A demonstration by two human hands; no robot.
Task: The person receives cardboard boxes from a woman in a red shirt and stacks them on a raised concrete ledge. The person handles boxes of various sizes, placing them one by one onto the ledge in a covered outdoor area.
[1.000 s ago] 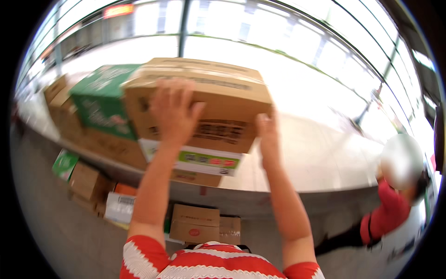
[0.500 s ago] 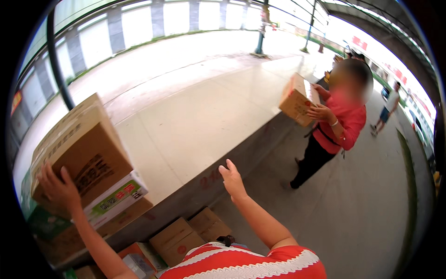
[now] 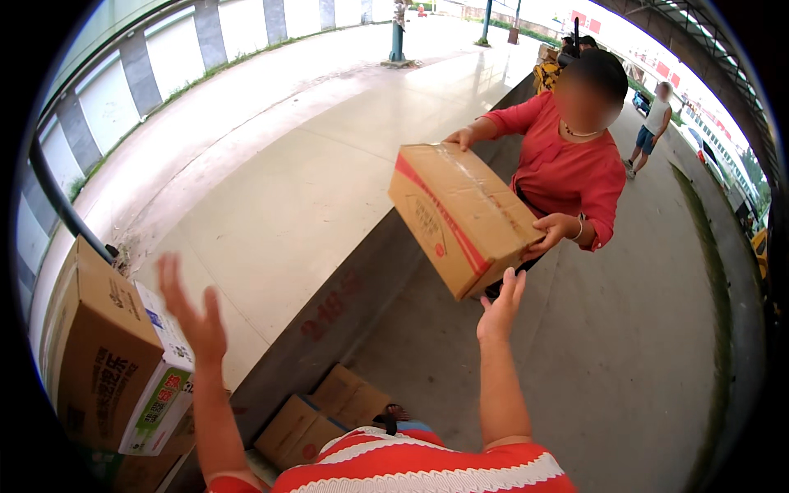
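A co-worker in a red top (image 3: 575,164) holds out a brown cardboard box (image 3: 468,218) with a red stripe, one hand at each end. My right hand (image 3: 500,312) is raised at the box's lower near corner, fingers extended upward. Whether its fingertips touch the cardboard I cannot tell. My left hand (image 3: 196,320), slightly blurred, is lifted with fingers spread and holds nothing. It is beside a stack at the left: a brown carton (image 3: 103,353) with dark print and a white carton (image 3: 160,394) with a green label.
A long pale ledge (image 3: 288,238) with a grey side wall runs away from me. Below it, more cardboard boxes (image 3: 300,427) sit near my body. A dark post (image 3: 62,197) stands behind the stack. Farther off, another person (image 3: 653,127) stands on the grey floor (image 3: 608,353).
My left hand has come off the brown carton and risen. The co-worker has come closer with the box, and my right hand is now near its corner. My view has turned right.
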